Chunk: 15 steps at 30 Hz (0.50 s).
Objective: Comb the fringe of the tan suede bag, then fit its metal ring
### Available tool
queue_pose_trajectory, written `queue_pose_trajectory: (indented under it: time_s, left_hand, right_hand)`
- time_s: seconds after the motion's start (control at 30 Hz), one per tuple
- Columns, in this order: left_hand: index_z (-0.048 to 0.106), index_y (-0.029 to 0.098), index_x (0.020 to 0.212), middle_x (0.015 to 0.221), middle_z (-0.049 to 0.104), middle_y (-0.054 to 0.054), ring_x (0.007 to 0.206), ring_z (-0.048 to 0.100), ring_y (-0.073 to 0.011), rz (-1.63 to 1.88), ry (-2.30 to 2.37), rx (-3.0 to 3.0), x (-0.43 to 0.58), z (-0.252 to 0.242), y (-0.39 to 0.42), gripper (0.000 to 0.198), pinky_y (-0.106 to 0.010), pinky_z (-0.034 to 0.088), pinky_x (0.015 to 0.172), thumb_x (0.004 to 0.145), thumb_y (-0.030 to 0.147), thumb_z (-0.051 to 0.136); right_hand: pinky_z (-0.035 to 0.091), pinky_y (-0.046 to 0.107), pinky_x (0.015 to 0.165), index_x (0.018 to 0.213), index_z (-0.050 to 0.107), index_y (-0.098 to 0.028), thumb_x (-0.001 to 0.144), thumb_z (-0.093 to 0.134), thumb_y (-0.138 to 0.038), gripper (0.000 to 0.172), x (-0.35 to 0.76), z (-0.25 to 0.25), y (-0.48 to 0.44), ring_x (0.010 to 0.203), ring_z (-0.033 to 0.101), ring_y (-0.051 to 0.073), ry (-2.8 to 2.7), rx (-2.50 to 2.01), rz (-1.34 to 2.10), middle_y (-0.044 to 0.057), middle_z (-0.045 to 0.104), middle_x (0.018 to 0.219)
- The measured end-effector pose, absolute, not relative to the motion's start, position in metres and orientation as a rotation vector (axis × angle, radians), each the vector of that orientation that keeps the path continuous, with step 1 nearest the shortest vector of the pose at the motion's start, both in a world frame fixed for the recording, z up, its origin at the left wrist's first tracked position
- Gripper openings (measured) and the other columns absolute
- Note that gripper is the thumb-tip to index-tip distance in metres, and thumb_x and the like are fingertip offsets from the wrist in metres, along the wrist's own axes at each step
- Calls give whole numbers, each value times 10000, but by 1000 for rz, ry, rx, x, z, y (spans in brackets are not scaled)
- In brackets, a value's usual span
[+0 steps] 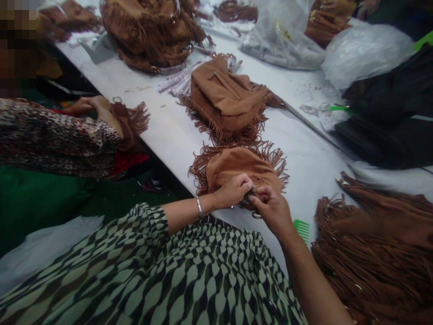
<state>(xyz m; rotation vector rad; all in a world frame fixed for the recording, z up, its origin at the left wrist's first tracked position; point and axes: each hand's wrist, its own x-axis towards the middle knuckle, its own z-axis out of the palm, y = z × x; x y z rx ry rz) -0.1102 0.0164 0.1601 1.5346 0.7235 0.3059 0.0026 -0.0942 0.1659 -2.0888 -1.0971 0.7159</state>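
A tan suede bag with brown fringe [241, 163] lies on the white table in front of me. At its near edge my left hand [233, 190] is closed, thumb and fingers pinched together. My right hand [271, 208] pinches the same edge from the other side, fingertips almost touching the left ones. Between them shows a small brass-coloured and dark part [253, 192], too small to make out. A metal ring hangs at the bag's edge below my fingers.
Beyond lies another fringed bag [226, 97]; a bigger one [145, 34] stands farther back. Brown fringed bags [375, 253] are piled at right, near a green comb [302, 230]. Clear plastic bags [280, 38] lie at the back. At left, a co-worker's hands [98, 108] hold a fringed piece.
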Motion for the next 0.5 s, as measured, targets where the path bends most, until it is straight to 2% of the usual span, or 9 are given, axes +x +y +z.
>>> queue_pose_trajectory:
  time_s: [0.2, 0.37, 0.5]
  left_hand:
    - [466, 146, 736, 604, 437, 54, 566, 401, -75, 260, 735, 1504, -113, 156, 14, 144, -186, 335, 546, 856, 215, 428]
    - [457, 148, 734, 594, 434, 54, 554, 398, -73, 235, 706, 1484, -114, 155, 13, 155, -183, 336, 534, 864, 215, 406]
    - [450, 147, 744, 580, 425, 60, 524, 381, -62, 208, 663, 1482, -115, 153, 16, 160, -173, 325, 512, 871, 228, 397]
  right_hand:
    - [428, 359, 719, 741, 593, -205, 830, 472, -377, 228, -1, 160, -97, 751, 566, 220, -1340, -2140, 324, 67, 644, 753]
    - [414, 349, 731, 717, 547, -223, 844, 472, -349, 193, 0, 155, -96, 706, 552, 189, -1345, -2043, 500, 24, 618, 716]
    - [391, 382, 835, 736, 571, -238, 856, 476, -347, 188, 4, 153, -98, 752, 571, 183, -1358, -1933, 606, -4, 635, 718]
